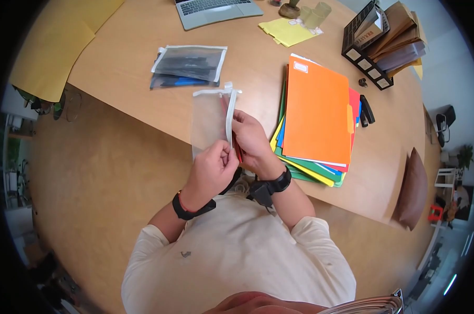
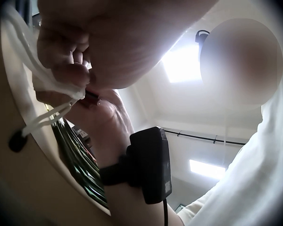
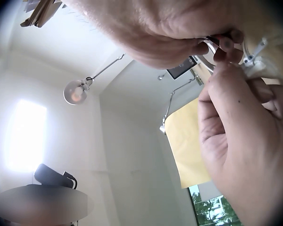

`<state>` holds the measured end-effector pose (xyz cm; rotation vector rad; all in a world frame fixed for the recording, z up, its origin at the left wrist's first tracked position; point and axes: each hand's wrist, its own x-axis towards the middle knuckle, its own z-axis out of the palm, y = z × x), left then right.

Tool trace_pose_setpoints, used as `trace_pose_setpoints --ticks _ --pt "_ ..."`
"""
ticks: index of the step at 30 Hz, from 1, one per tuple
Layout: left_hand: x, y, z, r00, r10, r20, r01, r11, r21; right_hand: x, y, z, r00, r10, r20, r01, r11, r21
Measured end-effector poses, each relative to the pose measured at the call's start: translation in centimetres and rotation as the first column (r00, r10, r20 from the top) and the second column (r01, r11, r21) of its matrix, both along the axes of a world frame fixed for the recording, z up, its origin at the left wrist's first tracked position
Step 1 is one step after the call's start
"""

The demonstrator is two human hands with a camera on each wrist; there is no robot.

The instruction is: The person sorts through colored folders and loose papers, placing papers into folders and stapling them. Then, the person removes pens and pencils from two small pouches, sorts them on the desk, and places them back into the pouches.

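In the head view a clear zip pouch with a white zipper edge hangs upright in front of the chest, near the table's edge. My left hand pinches the lower end of its zipper edge, fingers curled. On the other side, my right hand grips a slim red and dark pen-like thing close against the zipper; its kind is mostly hidden by the fingers. The right wrist view shows the red and dark thing between the right fingertips, with the left hand right beside them.
Filled dark zip pouches lie beyond the hands. To the right is a stack of coloured folders, orange folder on top, with a black stapler beside it. Further back are a laptop, yellow dividers and a black file holder.
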<state>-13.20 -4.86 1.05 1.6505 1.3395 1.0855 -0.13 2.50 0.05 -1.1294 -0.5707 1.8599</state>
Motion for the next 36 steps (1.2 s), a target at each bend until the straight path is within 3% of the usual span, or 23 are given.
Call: trace_pose_setpoints --ticks 5,11,14,17,20,23,26,29,34,36 --pt "-0.1 0.0 -1.4 0.995 -0.013 0.102 0.020 0.997 -0.075 -0.7 0.3 0.3 0.998 -0.005 0.059 0.004 1.000 0.020" --pt "-0.3 0.2 -1.4 0.955 0.060 0.289 0.011 0.971 -0.238 0.1 0.0 2.0 0.980 -0.064 -0.189 0.073 0.996 0.041" --pt "-0.4 0.7 -1.6 0.927 0.076 0.366 0.028 0.963 -0.268 1.1 -0.4 3.0 0.978 -0.039 -0.203 0.058 0.994 0.089" --pt "-0.5 0.9 -1.8 0.908 0.083 0.411 0.032 0.964 -0.264 1.8 -0.9 3.0 0.999 0.000 -0.049 0.002 0.999 0.053" --pt "-0.5 1.0 -1.6 0.893 0.099 0.439 0.025 0.963 -0.268 2.1 -1.6 3.3 1.000 -0.002 -0.018 0.003 0.998 0.067" --pt "-0.6 1.3 -1.4 0.871 0.117 0.476 0.018 0.963 -0.270 2.3 -2.4 4.1 0.995 -0.078 0.063 0.069 0.988 0.138" --pt "-0.2 1.3 -1.8 0.848 0.110 0.518 0.040 0.962 -0.270 2.5 -2.3 3.5 0.998 -0.063 -0.022 0.065 0.992 0.107" --pt "0.5 1.3 -2.0 0.812 0.133 0.568 0.063 0.948 -0.311 1.1 -2.3 3.1 0.984 -0.146 -0.106 0.161 0.975 0.151" --pt "0.6 1.3 -2.0 0.819 0.121 0.562 0.066 0.951 -0.301 1.2 -1.8 1.6 0.986 -0.083 -0.146 0.125 0.941 0.314" --pt "0.5 1.4 -2.0 0.813 0.130 0.568 0.053 0.954 -0.294 1.4 -1.8 1.8 0.995 -0.062 -0.072 0.083 0.938 0.336"
